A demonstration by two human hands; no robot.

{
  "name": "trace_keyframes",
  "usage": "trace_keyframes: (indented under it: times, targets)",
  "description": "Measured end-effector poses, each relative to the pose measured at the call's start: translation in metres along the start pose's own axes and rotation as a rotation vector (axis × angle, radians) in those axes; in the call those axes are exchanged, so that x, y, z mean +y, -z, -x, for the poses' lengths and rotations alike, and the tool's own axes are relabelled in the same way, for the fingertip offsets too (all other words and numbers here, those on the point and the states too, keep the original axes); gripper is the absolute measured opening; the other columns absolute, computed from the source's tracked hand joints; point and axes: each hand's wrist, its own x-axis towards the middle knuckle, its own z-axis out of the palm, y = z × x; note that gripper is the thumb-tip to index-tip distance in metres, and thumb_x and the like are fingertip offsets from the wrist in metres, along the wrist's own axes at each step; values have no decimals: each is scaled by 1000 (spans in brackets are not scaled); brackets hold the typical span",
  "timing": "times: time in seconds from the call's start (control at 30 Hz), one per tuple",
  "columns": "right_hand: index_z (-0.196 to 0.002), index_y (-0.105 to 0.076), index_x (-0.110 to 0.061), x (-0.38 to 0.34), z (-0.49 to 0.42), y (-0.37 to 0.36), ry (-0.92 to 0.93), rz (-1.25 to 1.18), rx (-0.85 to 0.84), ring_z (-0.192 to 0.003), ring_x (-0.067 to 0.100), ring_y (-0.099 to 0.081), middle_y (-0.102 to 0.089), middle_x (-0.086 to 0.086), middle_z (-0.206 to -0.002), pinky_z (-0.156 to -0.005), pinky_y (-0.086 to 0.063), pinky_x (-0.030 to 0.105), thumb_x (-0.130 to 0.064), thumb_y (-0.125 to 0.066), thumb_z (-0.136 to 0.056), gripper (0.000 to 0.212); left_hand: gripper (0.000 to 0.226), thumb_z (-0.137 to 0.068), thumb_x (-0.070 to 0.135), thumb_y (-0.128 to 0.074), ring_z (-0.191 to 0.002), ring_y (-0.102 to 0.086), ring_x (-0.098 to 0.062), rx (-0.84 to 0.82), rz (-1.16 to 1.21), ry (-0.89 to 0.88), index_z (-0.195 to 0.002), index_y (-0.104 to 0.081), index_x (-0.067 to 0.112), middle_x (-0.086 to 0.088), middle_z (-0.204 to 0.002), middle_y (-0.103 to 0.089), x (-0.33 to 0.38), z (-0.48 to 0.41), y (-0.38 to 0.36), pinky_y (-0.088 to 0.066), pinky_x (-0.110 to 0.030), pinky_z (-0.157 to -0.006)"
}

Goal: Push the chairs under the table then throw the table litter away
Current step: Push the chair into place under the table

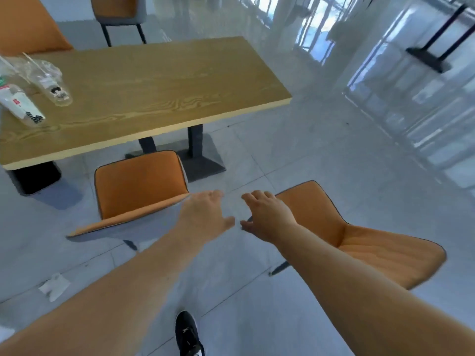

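Step in hand: chairs, litter untouched. Left hand [205, 217] and right hand [267, 217], fingers loosely spread, empty, between near chair [138, 186], partly tucked under table [154, 91], and angled chair [359, 237], well clear. Next, likely: grasp the angled chair's backrest, push; cups [38, 86] wait at table's left end.

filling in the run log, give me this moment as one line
stage: chairs not yet pushed in | left hand: open, near left chair | right hand: open, by right chair | cups on table
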Motion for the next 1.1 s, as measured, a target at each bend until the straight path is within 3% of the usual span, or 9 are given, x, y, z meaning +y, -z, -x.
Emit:
trace_keyframes:
  times: [0.17,0.33,0.53,0.87,1.0,1.1]
  targets:
    - [-149,-40,-27,124,122,25,-187,30,104,-133,30,-49,-52,3,-147,-102,-49,46,-59,-64,-91,71,73,-86,68,-64,-127,-51,-30,-57,53,-157,-142,-46,24,-7,-139,-57,162,3,-26,-49,-47,-99]
    - [-142,-46,-24,248,250,26,-325,-52,148,-126,27,-49,-55,4,-138,-100,-48,45,-53,-65,-90,62,74,-88,64,-62,-132,-48,-26,-83,47,-204,-148,-41,28,-2,-147,-51,305,32,-71,-48,-47,-103]
    - [-141,-49,-22,361,356,5,-384,-80,131,-130,30,-45,-56,5,-138,-100,-43,43,-46,-68,-88,61,70,-88,62,-62,-129,-48,-27,-156,37,-201,-146,-42,29,-1,-146,-51,423,65,-140,-47,-46,-99]
    - [-151,-39,-25,463,326,-42,-246,-40,-75,-140,28,-37,-48,3,-150,-107,-40,42,-41,-70,-89,71,76,-89,64,-61,-125,-52,-28,-309,147,-127,-150,-37,27,-4,-145,-51,506,17,-231,-47,-41,-96]
    - [-156,-32,-31,503,283,-44,-160,33,-272,-147,30,-32,-40,3,-160,-112,-41,45,-47,-77,-82,88,90,-80,70,-58,-128,-55,-32,-479,168,-65,-154,-32,27,-7,-149,-53,528,-26,-253,-49,-44,-96]
    - [-154,-33,-35,528,264,-45,-132,114,-433,-143,31,-37,-44,3,-155,-104,-47,48,-50,-80,-81,88,95,-77,67,-64,-122,-58,-31,-616,133,12,-156,-30,27,-6,-146,-55,540,-42,-267,-48,-40,-87]
